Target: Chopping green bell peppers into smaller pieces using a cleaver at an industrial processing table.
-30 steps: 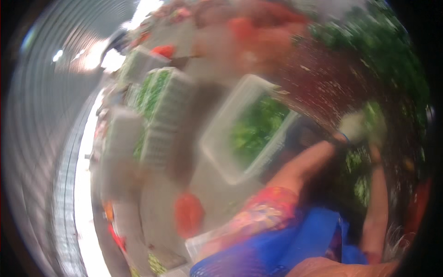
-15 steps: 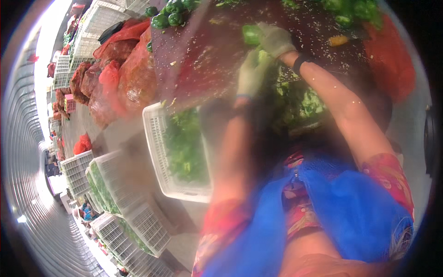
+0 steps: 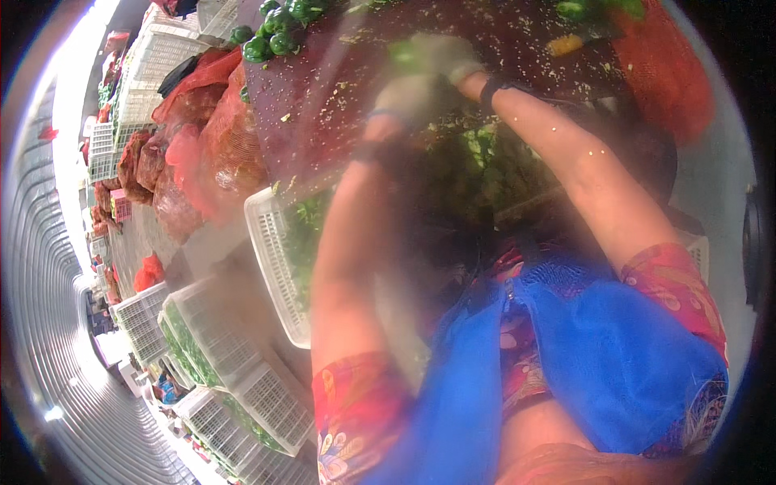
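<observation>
While gloved right hand point(image 3: 449, 60) is gripping green pepper point(image 3: 404, 55) at twelve o'clock, fingers drawn in, outline blurring, gloved left hand point(image 3: 411, 97) is sitting just below; blur is hiding its fingers, cannot tell opening or hold. Dark red table point(image 3: 323, 121) is showing beneath. Pepper pile point(image 3: 280, 44) is resting at eleven o'clock, white crate point(image 3: 276, 271) at nine, red net bag point(image 3: 667, 77) at two.

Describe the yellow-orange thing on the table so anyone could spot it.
Find the dark red table along the picture's top. Toward its right side, just left of the red mesh bag, lies a small stubby object. Its yellow-orange colour sets it apart from the green peppers above it.
</observation>
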`<state>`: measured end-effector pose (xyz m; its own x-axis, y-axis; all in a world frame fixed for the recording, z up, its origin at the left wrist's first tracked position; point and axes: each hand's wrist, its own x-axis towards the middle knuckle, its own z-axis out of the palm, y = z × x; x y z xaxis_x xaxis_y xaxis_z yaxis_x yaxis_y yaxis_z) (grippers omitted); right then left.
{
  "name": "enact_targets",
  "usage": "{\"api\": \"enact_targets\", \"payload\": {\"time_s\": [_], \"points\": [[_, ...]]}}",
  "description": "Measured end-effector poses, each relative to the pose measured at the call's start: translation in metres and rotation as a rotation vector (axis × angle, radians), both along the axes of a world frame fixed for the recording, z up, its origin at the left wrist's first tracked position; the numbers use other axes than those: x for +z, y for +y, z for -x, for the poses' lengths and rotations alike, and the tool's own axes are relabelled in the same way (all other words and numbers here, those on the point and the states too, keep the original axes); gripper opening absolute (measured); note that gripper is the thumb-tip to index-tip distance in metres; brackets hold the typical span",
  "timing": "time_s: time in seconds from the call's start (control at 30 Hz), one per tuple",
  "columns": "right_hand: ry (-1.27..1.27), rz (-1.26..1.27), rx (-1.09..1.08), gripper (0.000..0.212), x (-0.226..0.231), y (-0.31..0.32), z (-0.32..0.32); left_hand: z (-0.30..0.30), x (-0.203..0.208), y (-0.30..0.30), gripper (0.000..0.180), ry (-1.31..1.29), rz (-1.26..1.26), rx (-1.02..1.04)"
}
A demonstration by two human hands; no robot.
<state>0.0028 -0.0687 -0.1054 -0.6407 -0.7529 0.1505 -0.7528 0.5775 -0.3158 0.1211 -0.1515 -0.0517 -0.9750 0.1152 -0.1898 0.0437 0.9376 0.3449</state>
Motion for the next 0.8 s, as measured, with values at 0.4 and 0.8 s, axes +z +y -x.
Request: {"api": "enact_targets", "payload": {"time_s": [0.4, 0.8], "points": [[0.052, -0.082, 0.067, 0.024, 0.003, -0.007, -0.014, -0.049, -0.016, 0.036, 0.024, 0.062, 0.006, 0.217], [0.080, -0.007, -0.015, 0.021, 0.029, 0.006, -0.028, -0.063, -0.081, 0.057, 0.030, 0.536, -0.394, 1.014]]}}
